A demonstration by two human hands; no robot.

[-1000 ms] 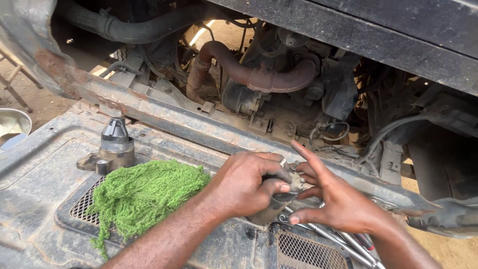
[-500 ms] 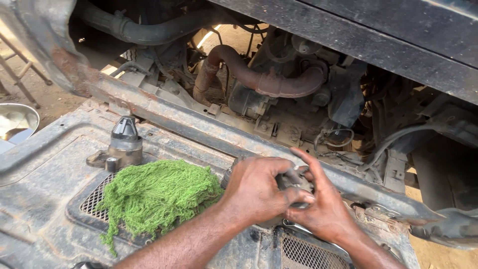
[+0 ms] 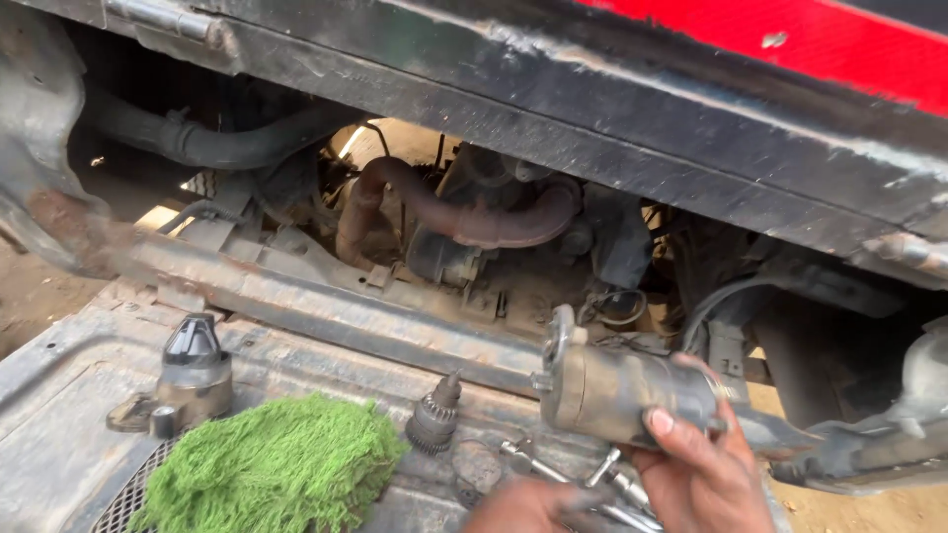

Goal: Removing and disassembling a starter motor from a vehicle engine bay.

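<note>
Green tangled fibre wad (image 3: 272, 469) lies left as before; small dark toothed metal gear (image 3: 434, 419) now exposed beside it; left hand (image 3: 528, 505), grip unclear, has dropped low; right hand (image 3: 703, 469) fingers now clasp the raised grimy cylindrical metal motor (image 3: 617, 390).

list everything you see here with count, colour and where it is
starter motor body: 1, dirty tan-grey, centre right, held in the right hand
pinion gear piece: 1, dark grey, upright on the panel, right of the green rag
green rag: 1, green, lower left on the panel
black-capped part: 1, black and grey, left on the panel
wrenches: several, silver, bottom centre
rusty pipe: 1, brown, engine bay centre
black hose: 1, black, upper left
metal panel: 1, grey, dusty, lower left
right hand: 1, lower right
left hand: 1, bottom centre, by the wrenches
</note>
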